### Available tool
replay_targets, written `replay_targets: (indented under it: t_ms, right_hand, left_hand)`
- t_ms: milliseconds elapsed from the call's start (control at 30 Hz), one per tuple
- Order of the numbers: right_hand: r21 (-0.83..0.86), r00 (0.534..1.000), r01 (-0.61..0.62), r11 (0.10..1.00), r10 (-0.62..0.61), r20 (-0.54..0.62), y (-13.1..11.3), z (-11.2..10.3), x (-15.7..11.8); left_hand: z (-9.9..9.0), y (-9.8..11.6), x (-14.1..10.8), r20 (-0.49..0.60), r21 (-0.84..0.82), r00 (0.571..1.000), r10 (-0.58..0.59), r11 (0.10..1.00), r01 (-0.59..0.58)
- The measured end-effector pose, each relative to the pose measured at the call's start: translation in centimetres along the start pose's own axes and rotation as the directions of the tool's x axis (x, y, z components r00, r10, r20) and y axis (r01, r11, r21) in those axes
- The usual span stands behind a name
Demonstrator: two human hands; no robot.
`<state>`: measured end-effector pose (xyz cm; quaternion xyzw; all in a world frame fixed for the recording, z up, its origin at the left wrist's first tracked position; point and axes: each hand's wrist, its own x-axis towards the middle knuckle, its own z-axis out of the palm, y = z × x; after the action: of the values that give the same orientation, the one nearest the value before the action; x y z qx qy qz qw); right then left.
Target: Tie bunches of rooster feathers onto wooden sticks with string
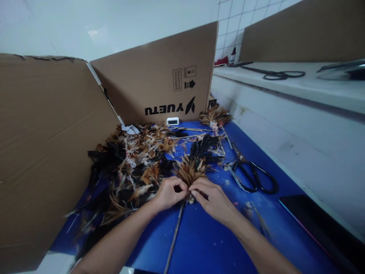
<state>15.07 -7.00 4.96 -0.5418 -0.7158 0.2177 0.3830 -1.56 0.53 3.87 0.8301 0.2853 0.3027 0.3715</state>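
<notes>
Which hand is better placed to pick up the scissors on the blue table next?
Probably the right hand: the scissors lie on its side, nearer to it. The left hand is farther, beside the loose feathers. Both are at the feather bundle.

Our left hand (170, 193) and right hand (214, 198) are bare, with slender fingers and narrow wrists. Our left forearm (121, 239) and right forearm (258, 245) are bare too, slim and smooth in outline, widening gradually toward the bottom edge of our view.
</notes>
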Motion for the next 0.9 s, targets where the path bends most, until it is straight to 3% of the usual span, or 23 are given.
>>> replay_targets:
  t_ms: [233, 433, 900]
  right_hand:
    - [0.055, 0.995, -0.029, 0.998, 0.035, -0.097, 0.8, 0.9, 0.6]
    - [0.036, 0.989, -0.019, 0.999, 0.024, -0.144, 1.4, 1.6, 1.0]
    - [0.169, 0.992, -0.064, 0.984, 0.081, -0.099, 2.7, 1.9, 1.8]
  left_hand:
    - [-0.3, -0.2, 0.1, 0.024, 0.18, 0.957, 0.29, 0.94, -0.29]
    - [0.1, -1.5, 0.2, -0.023, 0.337, 0.88, 0.475, 0.832, -0.441]
    - [0.4, -2.5, 0.4, 0.083, 0.411, 0.791, 0.607, 0.702, -0.582]
